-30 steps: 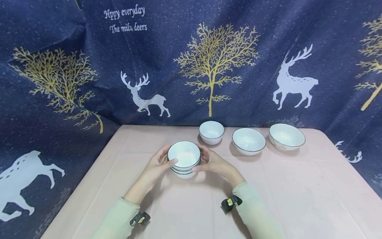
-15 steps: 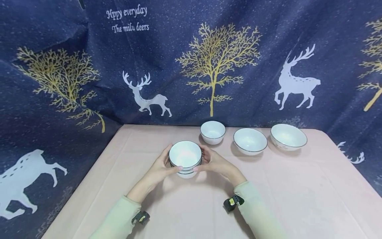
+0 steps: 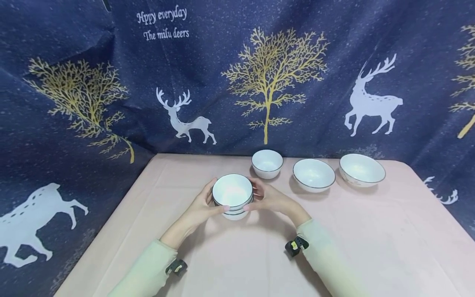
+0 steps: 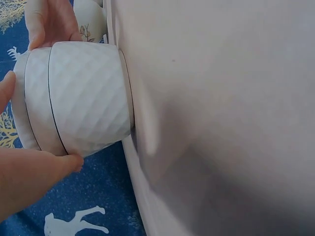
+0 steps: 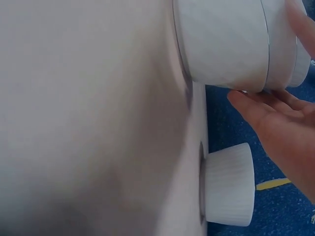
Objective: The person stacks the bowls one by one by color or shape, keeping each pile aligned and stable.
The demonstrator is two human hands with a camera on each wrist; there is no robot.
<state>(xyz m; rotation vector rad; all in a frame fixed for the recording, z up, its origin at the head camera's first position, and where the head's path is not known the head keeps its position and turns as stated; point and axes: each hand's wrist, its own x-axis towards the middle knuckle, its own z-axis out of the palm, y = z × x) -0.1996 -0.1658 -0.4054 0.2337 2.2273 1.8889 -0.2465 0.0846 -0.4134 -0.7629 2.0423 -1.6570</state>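
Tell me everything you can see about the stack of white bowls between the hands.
The stack of round white bowls with thin dark rims looks glossy, like ceramic. They are nested, and the top one opens upward with nothing visible inside. The outside shows a diamond-like relief. The left hand and right hand grip it from opposite sides, thumbs at the near side. Whether its base touches the pale pink cloth is unclear.

Fabric-screened tabletop (image 3: 237, 260), deer-print backdrop (image 3: 200, 66)
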